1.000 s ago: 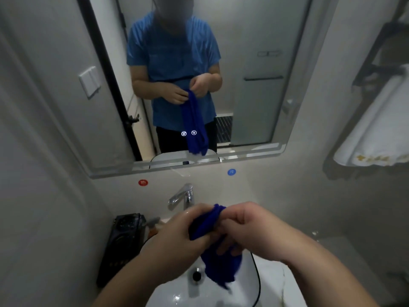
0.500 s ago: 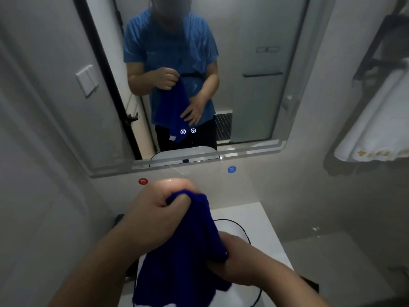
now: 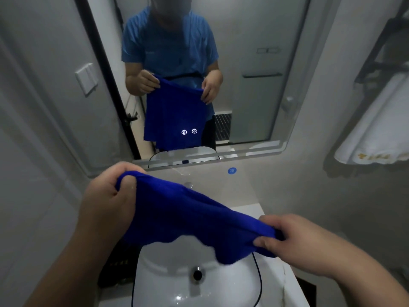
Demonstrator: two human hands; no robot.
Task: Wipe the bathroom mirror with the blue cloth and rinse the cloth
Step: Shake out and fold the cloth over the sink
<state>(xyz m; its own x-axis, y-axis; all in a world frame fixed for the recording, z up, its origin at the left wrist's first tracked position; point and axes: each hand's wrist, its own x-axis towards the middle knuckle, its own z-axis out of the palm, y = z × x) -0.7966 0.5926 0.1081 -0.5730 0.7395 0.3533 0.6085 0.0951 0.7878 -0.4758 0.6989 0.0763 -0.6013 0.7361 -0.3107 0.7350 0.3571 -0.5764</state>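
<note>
Spanning both hands: blue cloth [image 3: 188,220], held taut above the white basin [image 3: 199,291], lower edge hanging free.
Left hand [image 3: 106,202]: fingers curled, gripping the cloth's higher corner.
Right hand [image 3: 294,242]: thumb and fingers pinching the lower corner.
Mirror [image 3: 254,96]: on the wall behind, apart from the cloth.
Tap [image 3: 188,185]: mostly hidden; apparently chrome.

In the mirror [image 3: 254,100] at twelve o'clock I wear a blue short-sleeved T-shirt [image 3: 168,49], a thin dark band [image 3: 184,75] across its waist and dark trousers [image 3: 209,132] below. My left forearm [image 3: 73,262] at seven o'clock and right forearm [image 3: 356,275] at five o'clock are bare.
</note>
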